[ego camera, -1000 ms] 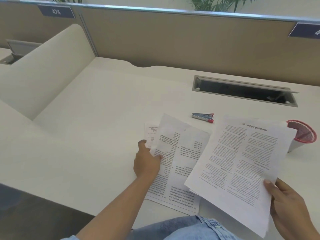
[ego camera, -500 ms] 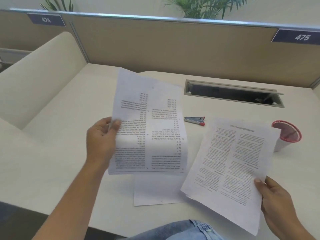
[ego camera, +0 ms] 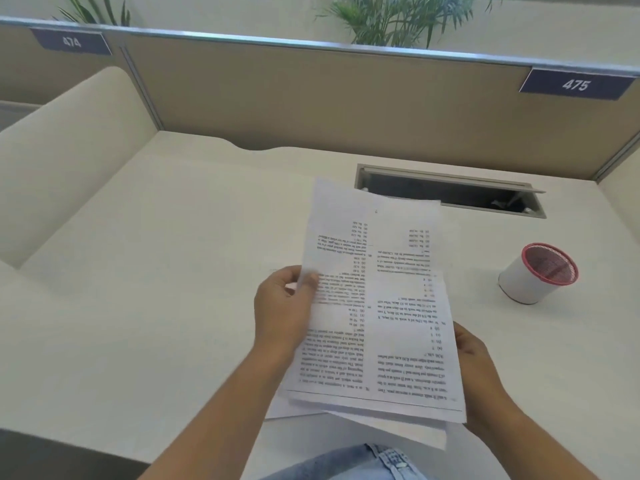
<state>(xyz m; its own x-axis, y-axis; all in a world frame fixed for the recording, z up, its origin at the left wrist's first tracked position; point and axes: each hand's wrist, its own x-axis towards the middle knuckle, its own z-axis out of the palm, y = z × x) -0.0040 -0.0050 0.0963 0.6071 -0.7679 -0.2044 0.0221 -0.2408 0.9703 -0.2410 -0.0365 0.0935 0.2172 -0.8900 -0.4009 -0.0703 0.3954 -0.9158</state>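
Observation:
A stack of printed white sheets (ego camera: 381, 299) is held above the desk in front of me, text upside down to my view. My left hand (ego camera: 282, 308) pinches the stack's left edge, thumb on top of the top sheet. My right hand (ego camera: 479, 368) holds the right edge from underneath, its fingers mostly hidden behind the paper. Another sheet (ego camera: 284, 412) lies flat on the desk below the stack, only its lower left corner showing.
A white cup with a red mesh rim (ego camera: 536, 275) lies tilted on the desk (ego camera: 173, 271) at the right. An open cable slot (ego camera: 450, 190) sits at the back. Beige partitions (ego camera: 311, 98) close the back and left. My jeans (ego camera: 363, 462) show at the near edge.
My left hand carried its sheet to the right and laid it on top of the sheets in my right hand. The two bundles are now one stack, which hides the small stapler.

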